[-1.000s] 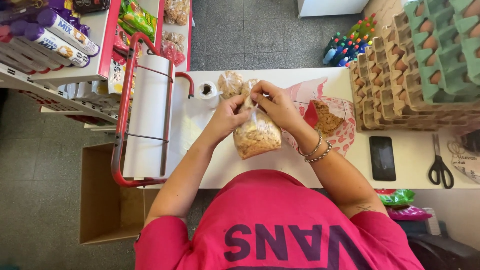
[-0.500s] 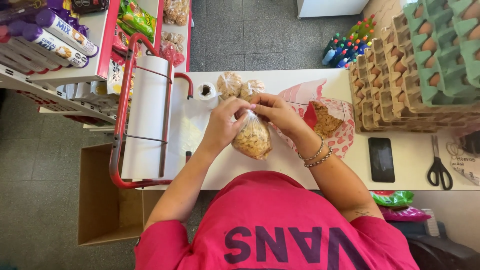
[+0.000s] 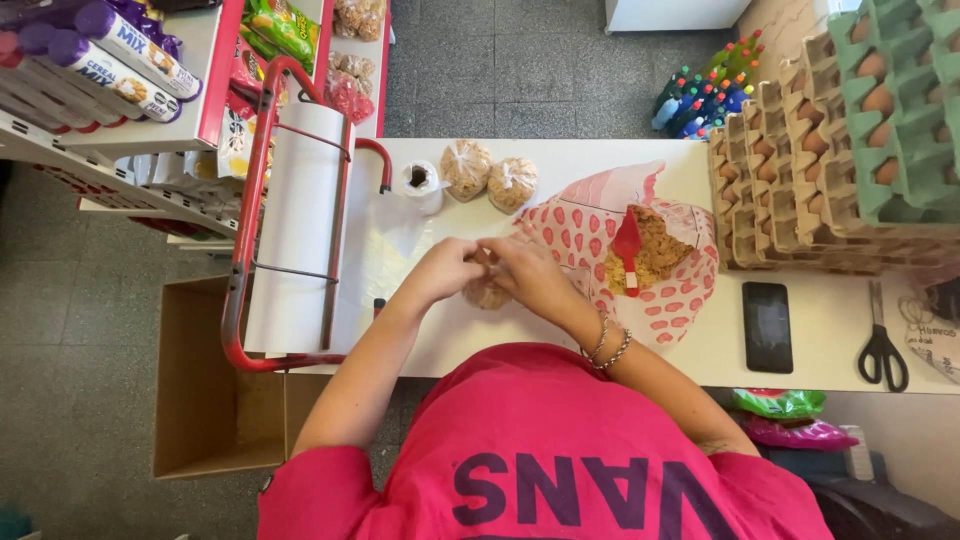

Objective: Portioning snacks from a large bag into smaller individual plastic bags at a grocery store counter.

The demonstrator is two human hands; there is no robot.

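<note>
Left hand (image 3: pixel 445 270): fingers curled in over the top of the small bag (image 3: pixel 487 293), pinching its neck; the grip looks meant to keep the mouth gathered.
Right hand (image 3: pixel 528 272): fingers bent close against the left hand, closed on the same neck from the other side; how tightly, I cannot tell, as the knuckles hide the tips.
Small bag: clear plastic with brown crumbly filling, resting on the counter (image 3: pixel 480 345) just under both hands, so its weight sits on the surface while the top is worked.
Bracelets (image 3: pixel 608 342): beaded, on the right wrist.
Patterned bag (image 3: pixel 590 235): large, strawberry print, lying open just right of the hands, within easy reach.
Scoop (image 3: pixel 627 248): red, stuck in the brown heap (image 3: pixel 660 250) inside that bag.
Paper roll (image 3: pixel 300 225): white, on a red frame at the counter's left end.
Phone (image 3: pixel 767 325): dark, flat, well right of the hands.
Scissors (image 3: pixel 882 345): beyond the phone.
Filled bags (image 3: pixel 490 172): two, tied, set aside at the far edge.
Egg trays (image 3: pixel 830 130): stacked far right.
</note>
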